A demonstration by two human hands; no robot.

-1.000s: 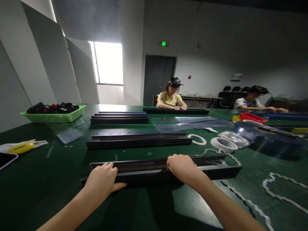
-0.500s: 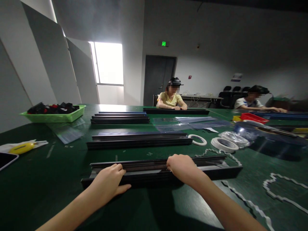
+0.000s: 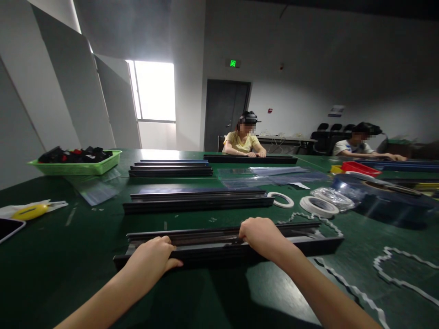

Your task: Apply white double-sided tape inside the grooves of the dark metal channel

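In the head view, the left hand (image 3: 151, 257) and the right hand (image 3: 261, 236) both rest on a long black rail (image 3: 212, 249) lying crosswise on the green bench (image 3: 68, 256), fingers curled over its top edge, grasping it. The step looks like seating or pressing the rail's strip. Moving along would call for even pressure from both hands. Tape rolls (image 3: 318, 205) sit beyond, near more rails (image 3: 195, 200).
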